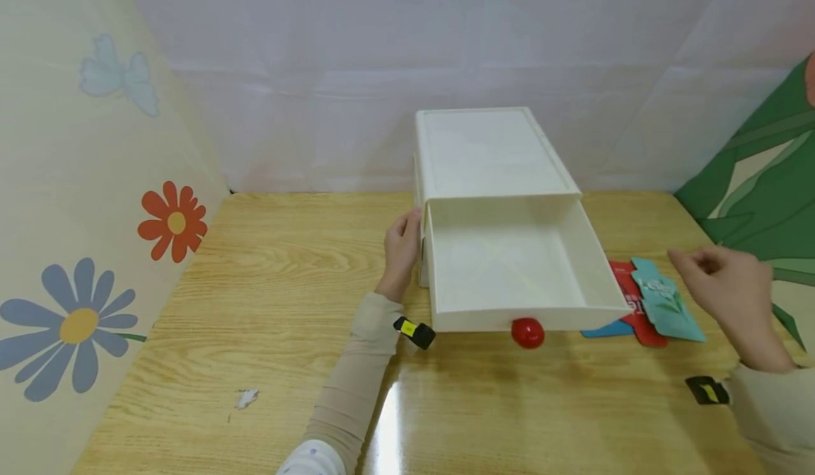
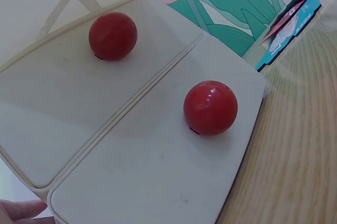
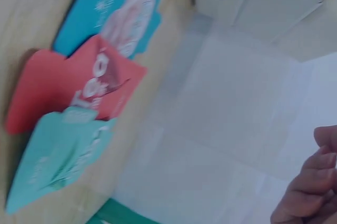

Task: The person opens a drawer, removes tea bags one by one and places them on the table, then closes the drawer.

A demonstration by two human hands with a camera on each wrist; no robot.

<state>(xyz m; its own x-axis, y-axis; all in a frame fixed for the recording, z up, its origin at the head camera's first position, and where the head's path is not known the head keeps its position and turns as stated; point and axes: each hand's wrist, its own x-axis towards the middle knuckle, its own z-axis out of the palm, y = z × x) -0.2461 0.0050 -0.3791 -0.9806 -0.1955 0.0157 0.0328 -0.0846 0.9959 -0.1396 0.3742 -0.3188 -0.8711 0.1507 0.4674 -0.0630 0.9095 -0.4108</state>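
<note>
A white drawer unit [image 1: 499, 153] stands on the table with its upper drawer [image 1: 509, 255] pulled out; no contents show inside. Red round knobs mark the upper drawer front [image 2: 58, 92] and the lower one [image 2: 142, 166]. My left hand [image 1: 402, 248] touches the unit's left side, and its fingertips [image 2: 23, 211] show at the edge in the left wrist view. Right of the drawer, a blue packet [image 3: 108, 11], a red packet [image 3: 79, 84] and a teal packet [image 3: 58, 153] overlap. My right hand [image 1: 732, 294] is raised beside them, fingers loosely curled, holding nothing.
A white cloth [image 1: 318, 71] hangs behind the unit. Painted panels stand at both sides, with flowers on the left panel [image 1: 38, 199] and green leaves on the right one [image 1: 764, 192]. A small pale scrap [image 1: 247, 398] lies on the wooden table [image 1: 255, 305].
</note>
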